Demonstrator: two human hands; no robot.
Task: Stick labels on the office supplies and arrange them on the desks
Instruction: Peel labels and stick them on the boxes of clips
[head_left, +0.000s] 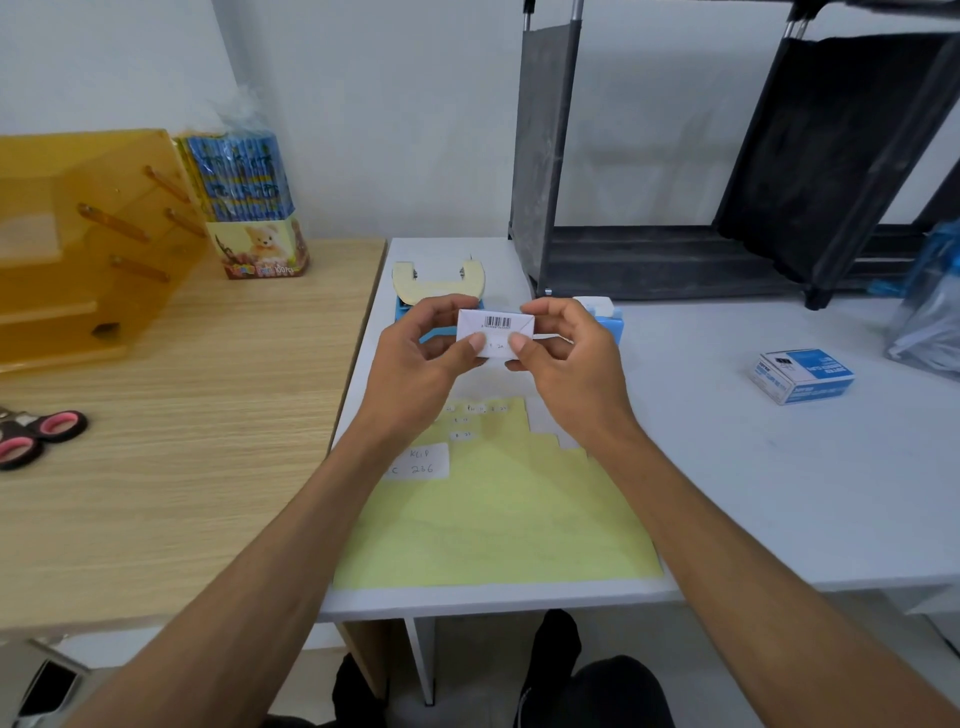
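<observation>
Both hands hold a small white box (496, 325) with a barcode above the white desk. My left hand (426, 353) grips its left end and my right hand (569, 353) its right end. Both thumbs press on a small white label on the box's near face. Below lies a yellow label sheet (498, 514) with a handwritten white label (418, 461) and several small ones. A blue and white box of clips (800, 375) sits to the right.
A tan tape dispenser (439, 280) and blue items (608, 322) sit behind my hands. On the wooden desk (182, 441) are an orange acrylic rack (78, 244), a pack of pencils (249, 208) and pink-handled scissors (36, 436). A grey shelf frame (675, 254) and plastic bag (930, 312) stand at right.
</observation>
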